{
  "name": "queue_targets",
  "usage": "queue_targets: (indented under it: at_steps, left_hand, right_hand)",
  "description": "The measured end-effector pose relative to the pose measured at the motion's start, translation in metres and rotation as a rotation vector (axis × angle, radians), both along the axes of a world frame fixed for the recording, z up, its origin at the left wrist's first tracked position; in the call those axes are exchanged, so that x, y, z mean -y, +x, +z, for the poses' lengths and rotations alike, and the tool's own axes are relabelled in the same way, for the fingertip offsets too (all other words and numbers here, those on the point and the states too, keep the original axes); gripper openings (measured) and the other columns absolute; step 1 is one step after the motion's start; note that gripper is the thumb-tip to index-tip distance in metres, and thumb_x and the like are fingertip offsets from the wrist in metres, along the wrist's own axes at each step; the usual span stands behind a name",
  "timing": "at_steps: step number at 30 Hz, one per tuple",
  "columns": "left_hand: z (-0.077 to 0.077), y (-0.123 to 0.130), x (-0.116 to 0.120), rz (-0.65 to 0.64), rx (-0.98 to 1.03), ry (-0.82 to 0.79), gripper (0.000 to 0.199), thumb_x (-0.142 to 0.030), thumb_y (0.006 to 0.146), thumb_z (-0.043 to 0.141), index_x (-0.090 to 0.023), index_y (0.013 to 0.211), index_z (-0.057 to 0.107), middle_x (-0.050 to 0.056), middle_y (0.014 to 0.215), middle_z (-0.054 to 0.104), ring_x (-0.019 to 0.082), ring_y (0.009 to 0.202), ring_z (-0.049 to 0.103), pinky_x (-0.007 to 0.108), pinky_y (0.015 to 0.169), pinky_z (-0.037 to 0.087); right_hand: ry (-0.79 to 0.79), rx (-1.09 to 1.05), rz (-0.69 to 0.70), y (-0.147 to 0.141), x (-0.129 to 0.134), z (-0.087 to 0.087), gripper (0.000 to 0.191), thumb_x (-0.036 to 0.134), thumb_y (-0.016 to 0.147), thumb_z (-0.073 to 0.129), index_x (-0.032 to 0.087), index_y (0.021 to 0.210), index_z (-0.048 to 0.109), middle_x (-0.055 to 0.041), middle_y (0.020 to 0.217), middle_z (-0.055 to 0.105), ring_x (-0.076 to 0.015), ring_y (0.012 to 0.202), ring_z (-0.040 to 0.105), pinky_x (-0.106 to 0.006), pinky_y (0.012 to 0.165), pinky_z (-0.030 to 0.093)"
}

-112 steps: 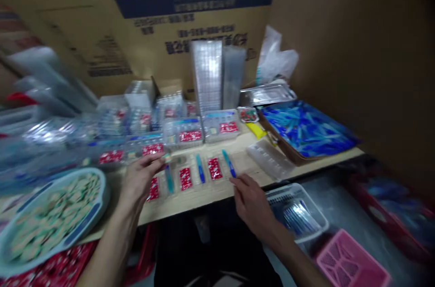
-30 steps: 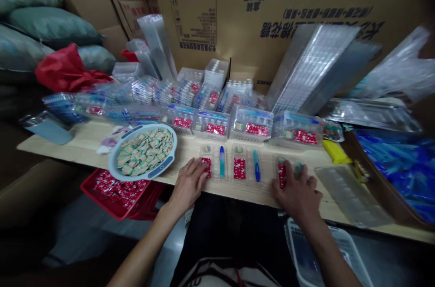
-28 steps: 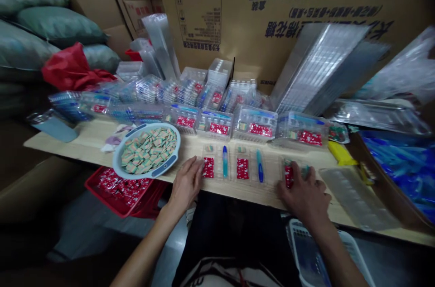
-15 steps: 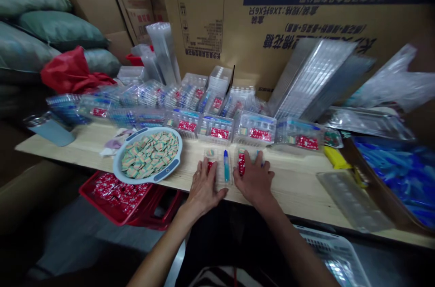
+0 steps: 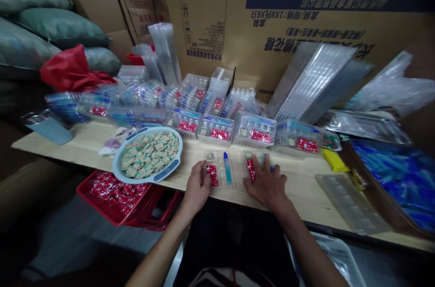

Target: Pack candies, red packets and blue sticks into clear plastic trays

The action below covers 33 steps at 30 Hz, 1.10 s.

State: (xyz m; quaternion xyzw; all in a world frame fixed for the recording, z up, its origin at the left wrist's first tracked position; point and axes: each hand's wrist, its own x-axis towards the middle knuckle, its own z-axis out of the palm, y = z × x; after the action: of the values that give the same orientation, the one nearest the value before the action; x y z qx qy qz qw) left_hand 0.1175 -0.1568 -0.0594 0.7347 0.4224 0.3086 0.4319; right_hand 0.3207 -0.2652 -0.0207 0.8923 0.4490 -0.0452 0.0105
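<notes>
My left hand [image 5: 197, 186] is at the left edge of a clear tray [image 5: 220, 169], fingers bent together against its side. That tray holds a red packet [image 5: 212, 175], a small candy piece and a blue pen [image 5: 227, 168]. My right hand [image 5: 267, 183] lies with spread fingers over a second clear tray, whose red packet [image 5: 250, 169] shows beside the fingers; the rest of it is mostly covered. Left of my hands stands a light blue basin [image 5: 117, 165] of small striped pieces.
Filled trays [image 5: 217, 129] line the table's back, with empty tray stacks [image 5: 312, 81] behind. At right are a yellow object [image 5: 335, 160], a clear tray and a box of blue pens [image 5: 397, 178]. A red crate [image 5: 98, 201] sits below left.
My right hand has moved right with the second tray, widening the gap between the trays. My left hand has drawn back off the first tray's packet to its left edge.
</notes>
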Motion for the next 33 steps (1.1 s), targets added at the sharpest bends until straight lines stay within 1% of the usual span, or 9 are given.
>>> queue_targets:
  at_steps: [2,5,11,14,19,23,27,30,33]
  left_hand:
    - [-0.002,0.005,0.002,-0.028,0.024,-0.083,0.044,-0.025,0.096,0.047,-0.018,0.139,0.049,0.014,0.133,0.065,0.023,0.123,0.064,0.044,0.106,0.052]
    - [-0.005,0.013,0.005,-0.037,0.054,-0.11,0.042,-0.026,0.096,0.047,-0.018,0.137,0.05,0.013,0.13,0.067,0.022,0.119,0.065,0.042,0.104,0.053]
    - [-0.005,0.023,-0.014,0.126,0.108,-0.16,0.04,-0.029,0.097,0.046,-0.016,0.134,0.054,0.014,0.133,0.065,0.022,0.119,0.065,0.04,0.105,0.051]
    - [0.0,0.029,-0.03,0.187,0.107,-0.148,0.039,-0.036,0.101,0.043,-0.015,0.129,0.059,0.014,0.131,0.066,0.022,0.121,0.064,0.039,0.106,0.05]
    - [0.007,0.036,-0.047,0.183,0.138,-0.102,0.048,-0.046,0.106,0.027,-0.016,0.123,0.062,0.013,0.13,0.067,0.02,0.12,0.063,0.035,0.104,0.051]
    - [0.006,0.038,-0.05,0.124,0.141,-0.076,0.044,-0.044,0.105,0.033,-0.015,0.129,0.058,0.012,0.129,0.067,0.019,0.119,0.063,0.035,0.107,0.049]
    - [0.004,0.041,-0.047,0.056,-0.032,-0.023,0.037,-0.032,0.098,0.05,-0.016,0.13,0.058,0.011,0.125,0.069,0.021,0.114,0.065,0.037,0.104,0.051]
    - [0.004,0.046,-0.045,0.062,-0.166,0.035,0.036,-0.028,0.096,0.051,-0.014,0.128,0.061,0.013,0.125,0.069,0.024,0.117,0.063,0.039,0.106,0.049]
    - [0.008,0.051,-0.044,0.062,-0.26,0.045,0.041,-0.03,0.096,0.052,-0.014,0.133,0.06,0.013,0.13,0.067,0.028,0.122,0.059,0.043,0.11,0.046]
  right_hand:
    - [0.016,0.012,0.004,0.001,0.004,-0.003,0.081,0.054,0.092,0.054,0.029,0.163,0.026,-0.0202,0.169,0.015,-0.0538,0.136,0.039,-0.066,0.096,0.041]
    - [0.029,-0.013,-0.018,0.007,0.009,-0.004,0.081,0.047,0.09,0.056,0.031,0.163,0.025,-0.0197,0.169,0.014,-0.0505,0.129,0.047,-0.062,0.091,0.046]
    - [0.056,-0.15,-0.056,0.025,0.025,0.013,0.081,0.046,0.092,0.053,0.028,0.164,0.021,-0.0198,0.167,0.02,-0.0443,0.126,0.053,-0.055,0.09,0.049]
    - [0.104,-0.187,0.063,0.007,0.02,0.025,0.082,0.042,0.091,0.057,0.025,0.164,0.024,-0.0208,0.166,0.023,-0.0423,0.124,0.054,-0.05,0.092,0.049]
    - [0.137,-0.135,0.234,-0.05,-0.018,0.034,0.09,0.045,0.083,0.068,0.028,0.163,0.028,-0.0194,0.168,0.019,-0.0457,0.125,0.051,-0.056,0.094,0.046]
    - [0.108,-0.087,0.238,-0.076,-0.044,0.024,0.092,0.052,0.083,0.068,0.027,0.163,0.029,-0.0205,0.169,0.015,-0.0479,0.127,0.049,-0.059,0.093,0.047]
    - [0.12,-0.072,0.288,-0.073,-0.041,0.011,0.076,0.053,0.095,0.053,0.022,0.161,0.033,-0.023,0.167,0.021,-0.0483,0.127,0.05,-0.06,0.089,0.049]
    - [0.263,-0.165,0.308,-0.054,-0.034,-0.006,0.069,0.05,0.1,0.04,0.017,0.16,0.034,-0.0234,0.165,0.025,-0.0439,0.129,0.052,-0.059,0.096,0.048]
    - [0.47,-0.358,0.248,-0.032,-0.031,-0.033,0.074,0.052,0.099,0.031,0.01,0.159,0.029,-0.0235,0.155,0.043,-0.0376,0.133,0.052,-0.054,0.106,0.044]
